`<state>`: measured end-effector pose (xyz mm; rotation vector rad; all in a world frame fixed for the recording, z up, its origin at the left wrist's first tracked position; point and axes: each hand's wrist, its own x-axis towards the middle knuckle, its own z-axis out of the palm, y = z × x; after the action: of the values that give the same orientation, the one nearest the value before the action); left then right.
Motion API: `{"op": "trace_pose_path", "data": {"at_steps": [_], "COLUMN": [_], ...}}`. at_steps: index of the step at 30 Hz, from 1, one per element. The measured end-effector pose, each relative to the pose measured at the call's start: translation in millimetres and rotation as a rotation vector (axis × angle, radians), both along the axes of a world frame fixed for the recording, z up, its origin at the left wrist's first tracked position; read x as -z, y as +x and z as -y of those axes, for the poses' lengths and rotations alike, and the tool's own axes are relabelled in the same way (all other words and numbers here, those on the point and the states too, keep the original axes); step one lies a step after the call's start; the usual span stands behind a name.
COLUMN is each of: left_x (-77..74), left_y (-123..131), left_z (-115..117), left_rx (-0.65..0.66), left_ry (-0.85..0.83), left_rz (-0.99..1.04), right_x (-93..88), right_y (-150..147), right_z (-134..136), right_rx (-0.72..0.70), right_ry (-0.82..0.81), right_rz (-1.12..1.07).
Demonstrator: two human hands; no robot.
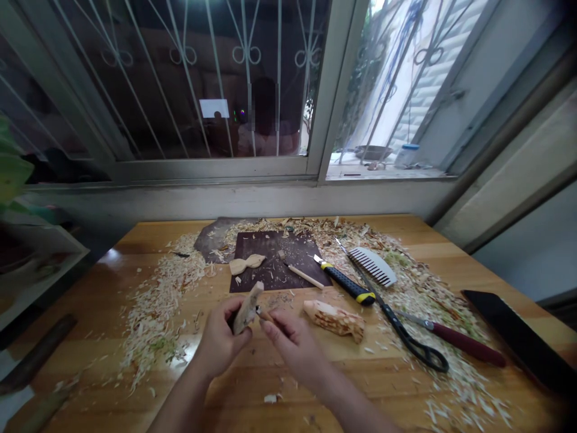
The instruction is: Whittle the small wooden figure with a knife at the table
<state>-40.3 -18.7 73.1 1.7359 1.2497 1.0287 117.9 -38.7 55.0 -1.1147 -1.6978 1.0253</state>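
My left hand (217,338) is closed around a pale carved piece of wood (247,311), which stands tilted with its upper end leaning right. Against the right side of that wood, my right hand (292,344) pinches a small carving tool (265,314) with a wooden handle. Its dark metal tip is at the wood; whether it cuts in I cannot tell. Right of my right hand lies a roughly peeled wood chunk (334,319). Beyond my hands, a bow-shaped wooden piece (247,263) and a thin wooden-handled tool (303,275) rest on a dark mat (265,243).
A black-and-yellow utility knife (347,284), black-handled scissors (406,331), a pale comb (373,264), a red-handled knife (464,343) and a long black slab (518,331) lie to the right. Wood shavings (155,300) spread across the wooden table (108,288). A barred window stands behind.
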Motion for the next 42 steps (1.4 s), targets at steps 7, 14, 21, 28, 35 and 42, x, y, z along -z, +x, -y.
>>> {"op": "trace_pose_path", "data": {"at_steps": [7,14,21,28,35,42], "left_x": [-1.9,8.1,1.5,14.9,10.0,-1.2], "left_y": [-1,17,9,29,14,20], "left_z": [0,7,3,5,0,6], "left_rx": [0.05,0.038,0.03,-0.037,-0.065,0.041], "left_ry": [0.099,-0.183,0.112,-0.154,0.062,-0.003], "left_rz": [-0.264,0.241,-0.241,0.364,-0.038,-0.028], "right_x": [-7.2,13.0,-13.6,14.2,-10.8,-20.8], "right_y": [34,-14,54,-6,34,50], "right_z": [-5,17,-7,8,-9,-5], "right_rx": [-0.05,0.122,-0.08,0.135,-0.012,-0.048], "right_ry": [0.049,-0.065,0.084,-0.03,0.126,0.154], "right_rz": [0.219,-0.09,0.377,-0.069,0.34,0.389]}}
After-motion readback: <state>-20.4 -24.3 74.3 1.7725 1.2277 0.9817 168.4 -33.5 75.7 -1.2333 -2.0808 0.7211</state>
